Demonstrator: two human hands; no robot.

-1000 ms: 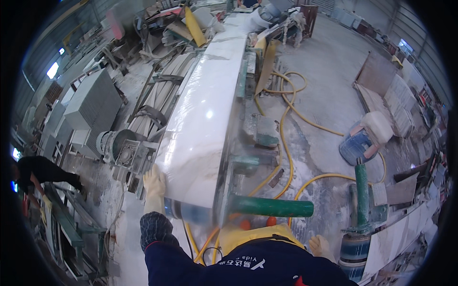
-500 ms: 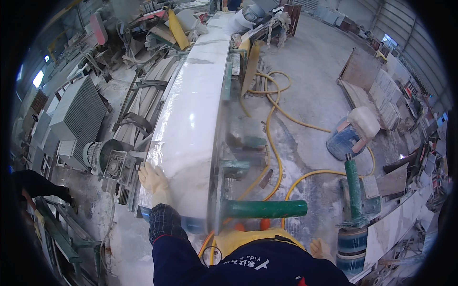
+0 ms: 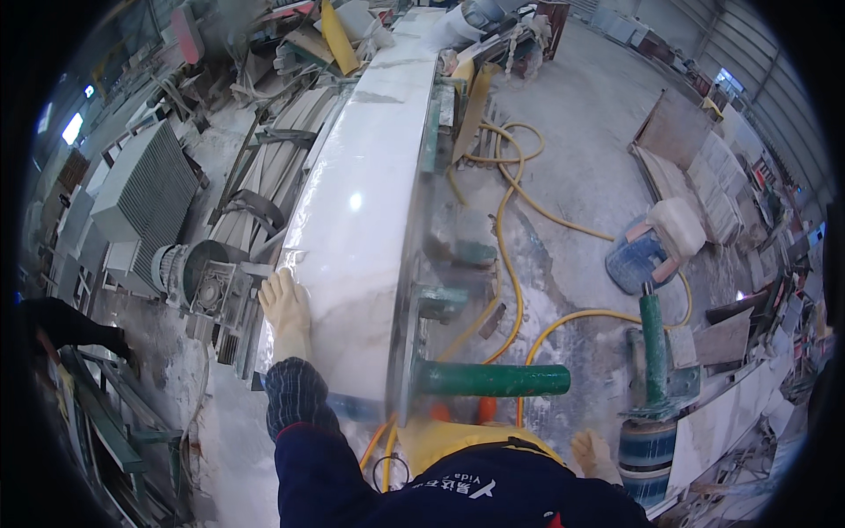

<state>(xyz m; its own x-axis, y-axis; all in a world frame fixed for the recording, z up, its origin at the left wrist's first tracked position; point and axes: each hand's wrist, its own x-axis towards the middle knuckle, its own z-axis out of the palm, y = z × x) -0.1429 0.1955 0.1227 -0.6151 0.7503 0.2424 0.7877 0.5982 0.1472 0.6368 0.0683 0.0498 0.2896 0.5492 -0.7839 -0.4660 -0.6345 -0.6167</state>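
A long white slab (image 3: 361, 211) with faint grey veins and a wet shine stretches away from me, on a roller stand. My left hand (image 3: 286, 304), in a cream rubber glove, rests on its near left edge, fingers extended forward and palm down. A dark checked sleeve cover is on that forearm. Low beside my body on the right, my right hand (image 3: 591, 453), also gloved, hangs apart from the slab with its fingers loosely out and nothing visible in it. A yellow apron (image 3: 458, 437) covers my front at the slab's near end.
A green roller (image 3: 493, 379) juts right from the stand. Yellow hoses (image 3: 506, 255) loop over the floor near a blue barrel (image 3: 635, 257). An upright green post (image 3: 652, 352) stands at right. A motor (image 3: 207, 286) sits left of the slab; a person's dark-clothed leg (image 3: 75, 330) is farther left.
My left hand has slid a little forward along the slab's edge, and its fingers now point more straight ahead. My view has shifted slightly. The right hand stays low at my side.
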